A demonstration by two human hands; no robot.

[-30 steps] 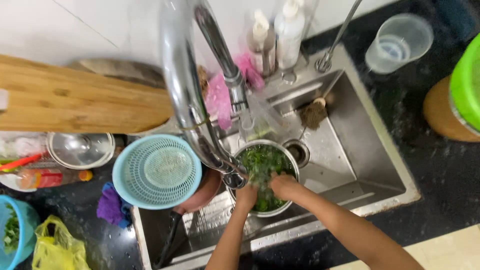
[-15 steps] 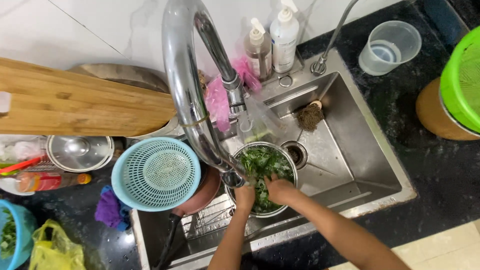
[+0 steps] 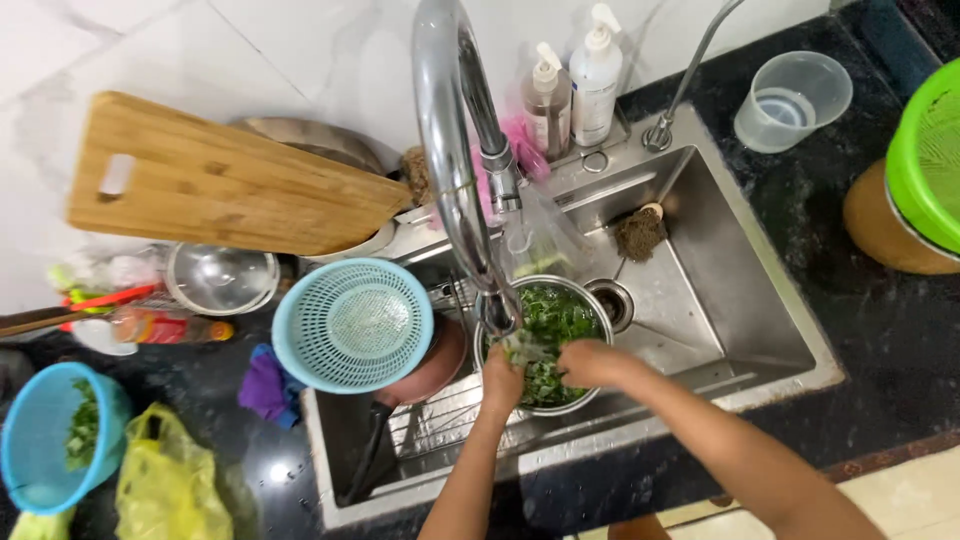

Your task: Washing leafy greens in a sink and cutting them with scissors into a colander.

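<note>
1. Sink (image 3: 740, 330): steel, set in a dark counter. Its right half, past the drain, is bare steel (the widest open room); its left half is crowded.
2. Metal bowl (image 3: 590, 300): sits in the sink's middle, just left of the drain, under the tall tap (image 3: 450, 160). It holds leafy greens (image 3: 555, 320) in water.
3. Left hand (image 3: 502, 380): over the bowl's near-left rim, fingers curled onto a clump of greens; how firmly it grips, I cannot tell.
4. Right hand (image 3: 590, 362): over the bowl's near side, fingers bent down into the greens; a closed grasp cannot be confirmed.
5. Light blue strainer (image 3: 352, 322): at the sink's left edge, resting on a reddish pan (image 3: 435, 370).
6. Scrubber (image 3: 638, 235): at the sink's far wall.
7. Clear plastic cup (image 3: 795, 100): on the counter beyond the sink's right corner.
</note>
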